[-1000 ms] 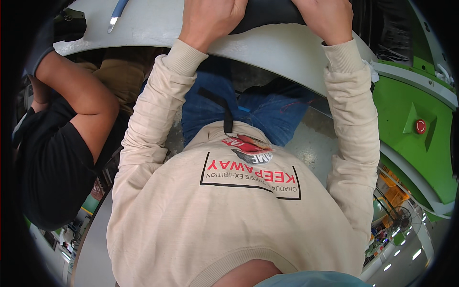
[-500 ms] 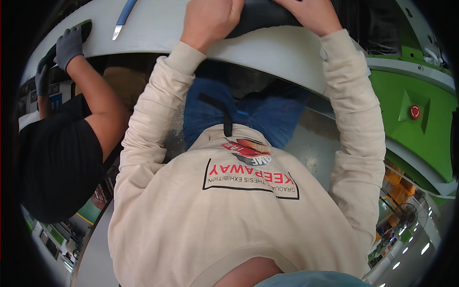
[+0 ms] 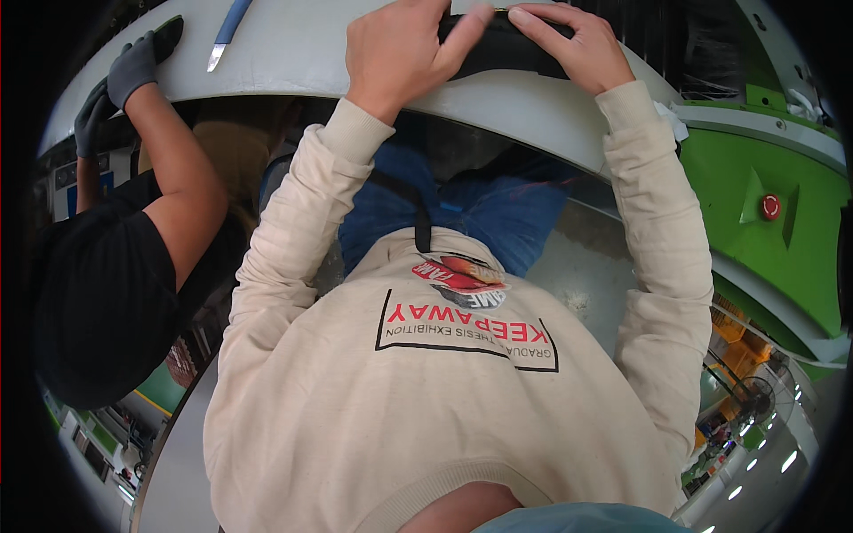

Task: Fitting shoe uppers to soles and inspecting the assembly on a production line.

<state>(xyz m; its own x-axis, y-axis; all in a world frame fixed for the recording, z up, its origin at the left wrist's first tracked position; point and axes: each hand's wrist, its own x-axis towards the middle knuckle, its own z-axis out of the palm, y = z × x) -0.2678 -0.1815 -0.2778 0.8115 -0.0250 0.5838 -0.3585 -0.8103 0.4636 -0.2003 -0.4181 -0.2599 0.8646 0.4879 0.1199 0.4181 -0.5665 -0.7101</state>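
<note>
On grey bench (image 3: 293,62), black, seemingly flat piece (image 3: 502,44), both hands' fingers (image 3: 462,27) pinching.

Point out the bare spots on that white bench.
The white bench is bare between the blue-handled knife and the left hand. It is crowded where both hands, the right hand included, press the black piece. A co-worker's gloved hand takes the far left edge.

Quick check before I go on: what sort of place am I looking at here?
Probably a factory floor: a pale curved workbench, a green machine housing with a red button, and a co-worker's grey-gloved hand beside a blue-handled knife.
</note>
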